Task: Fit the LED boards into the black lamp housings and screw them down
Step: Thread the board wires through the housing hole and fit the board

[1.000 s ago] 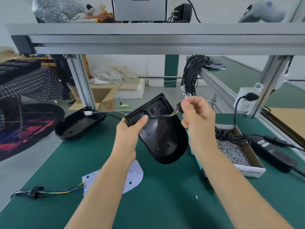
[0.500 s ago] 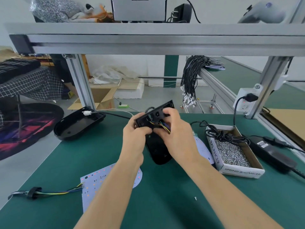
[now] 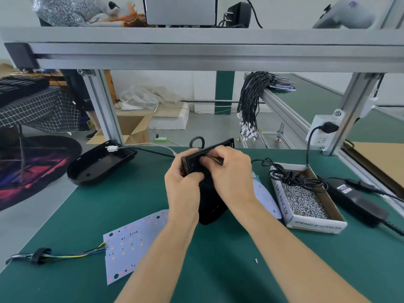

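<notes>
The cardboard box of screws reads "SPRING BALANCER" on its front wall. Its left wall reads "BALANCER".

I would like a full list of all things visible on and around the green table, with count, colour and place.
lamp housing in hands: 1, black, table centre, held upright
second lamp housing: 1, black, far left table edge, open side up
LED board: 1, white, near left, lying flat, coloured wires attached
second LED board: 1, white, behind the right wrist, partly hidden
box of screws: 1, white, right side
loose screw: 1, silver, near centre
power adapter: 1, black, far right
cable bundle: 1, black, hanging off the next bench
left hand: grips the housing
right hand: fingers curled on the housing top, at the wires
</notes>
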Tool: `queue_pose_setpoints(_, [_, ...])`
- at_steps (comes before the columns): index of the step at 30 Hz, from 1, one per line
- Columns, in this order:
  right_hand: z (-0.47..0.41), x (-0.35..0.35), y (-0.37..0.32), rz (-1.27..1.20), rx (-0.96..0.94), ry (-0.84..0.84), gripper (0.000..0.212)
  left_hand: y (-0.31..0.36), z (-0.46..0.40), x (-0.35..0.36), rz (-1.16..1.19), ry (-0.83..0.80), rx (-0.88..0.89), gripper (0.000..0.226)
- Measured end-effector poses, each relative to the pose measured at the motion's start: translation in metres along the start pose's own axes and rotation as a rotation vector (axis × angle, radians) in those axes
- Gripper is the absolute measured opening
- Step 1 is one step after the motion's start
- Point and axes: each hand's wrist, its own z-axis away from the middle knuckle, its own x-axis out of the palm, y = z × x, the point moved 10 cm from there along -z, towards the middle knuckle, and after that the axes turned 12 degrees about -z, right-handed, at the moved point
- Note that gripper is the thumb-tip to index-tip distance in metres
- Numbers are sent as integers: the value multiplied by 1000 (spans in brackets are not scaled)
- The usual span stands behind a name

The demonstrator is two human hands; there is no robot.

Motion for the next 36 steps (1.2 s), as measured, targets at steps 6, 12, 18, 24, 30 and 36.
queue_pose_setpoints(6, [1,-14,18,-73,175,212,16,11,5,16,-94,-49,67,67])
queue_pose_setpoints(12, [10,3,13,-190,147,122,6,10,-5,2,-152,6,49,58])
queue_pose_setpoints(18, [27,28,-7,197,-178,-82,36,-7,-15,-8,-44,69,-68,38])
queue_pose_setpoints(24, [19,41,-3,332,-136,-164,38,-8,-14,-15,-96,97,16,47])
queue_pose_setpoints(30, [14,31,-15,713,-219,-142,37,-3,-10,-6,-90,87,56,49])
queue_pose_setpoints(36, [3,27,-8,707,-127,-239,38,3,-7,4,-92,59,74,47])
